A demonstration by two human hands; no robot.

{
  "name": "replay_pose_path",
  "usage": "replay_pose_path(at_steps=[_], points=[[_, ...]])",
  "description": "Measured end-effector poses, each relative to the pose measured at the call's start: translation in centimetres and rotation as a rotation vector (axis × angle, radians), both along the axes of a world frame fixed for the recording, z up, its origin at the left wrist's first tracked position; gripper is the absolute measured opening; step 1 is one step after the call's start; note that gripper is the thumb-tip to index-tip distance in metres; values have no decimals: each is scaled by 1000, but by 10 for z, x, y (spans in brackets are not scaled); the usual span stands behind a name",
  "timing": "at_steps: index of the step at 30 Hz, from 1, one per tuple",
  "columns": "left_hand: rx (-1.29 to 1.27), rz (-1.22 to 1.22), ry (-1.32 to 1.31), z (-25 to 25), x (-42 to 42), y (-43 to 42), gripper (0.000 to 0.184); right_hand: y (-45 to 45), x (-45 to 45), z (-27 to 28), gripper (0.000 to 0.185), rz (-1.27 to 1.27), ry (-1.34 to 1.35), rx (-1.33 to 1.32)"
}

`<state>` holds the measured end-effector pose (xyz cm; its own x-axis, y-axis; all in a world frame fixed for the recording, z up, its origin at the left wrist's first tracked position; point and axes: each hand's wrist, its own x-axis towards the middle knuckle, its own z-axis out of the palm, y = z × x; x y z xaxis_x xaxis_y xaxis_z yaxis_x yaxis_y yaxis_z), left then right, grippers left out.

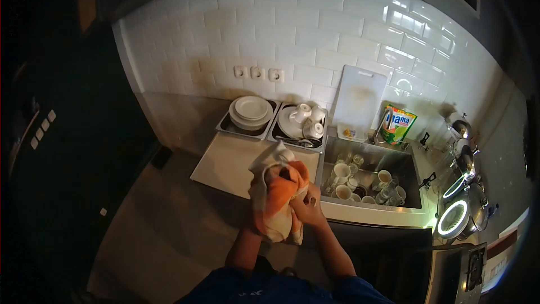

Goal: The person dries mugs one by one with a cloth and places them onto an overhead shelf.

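Note:
An orange and cream cloth (pixel 281 194) is bunched up in front of me, above the near edge of the counter. My right hand (pixel 308 207) is closed on its right side, fingers curled into the folds. From the left, my left hand (pixel 251 223) reaches in under the cloth, which covers its fingers. A pale, whitish part sticks up at the top of the bundle; I cannot make out whether it is cloth or something wrapped inside.
Behind the bundle, one metal tray (pixel 221 123) holds stacked white plates (pixel 251 108); another (pixel 273 135) holds cups, plates and cutlery. Several cups and glasses fill the sink (pixel 368 160) at right. A white cutting board (pixel 360 95) and a green refill pouch (pixel 398 125) lean against the tiles.

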<state>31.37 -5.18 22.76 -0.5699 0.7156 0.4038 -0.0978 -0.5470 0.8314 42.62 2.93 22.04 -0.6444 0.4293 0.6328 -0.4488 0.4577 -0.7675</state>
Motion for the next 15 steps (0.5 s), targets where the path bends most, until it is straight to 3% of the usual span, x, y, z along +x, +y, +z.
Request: replay_pose_path(at_steps=[1, 3, 4, 7, 9, 11, 12, 13, 15], points=[[119, -103, -139, 3, -7, 4, 80, 5, 2, -1, 15, -41, -36, 71], [363, -307, -414, 4, -17, 8, 84, 27, -2, -31, 17, -284, -171, -82], [296, -190, -423, 3, -22, 6, 91, 45, -7, -48, 17, -393, -167, -147], [273, -304, -276, 9, -40, 1, 91, 60, -26, -44, 21, -336, 65, -458], [169, -194, -226, -5, -57, 9, 91, 49, -39, -25, 35, -335, 46, -408], [-72, 10, 125, 10, -69, 11, 78, 44, -49, -28, 37, -322, -75, -356], [-46, -1, 68, 6, -78, 14, 76, 40, -68, -15, 21, -177, -103, -244], [-21, -11, 13, 2, -86, 17, 74, 28, -63, 4, 37, -193, -368, -362], [-58, 37, 124, 2, -109, 17, 73, 24, -93, 5, 23, -127, -112, -293]])
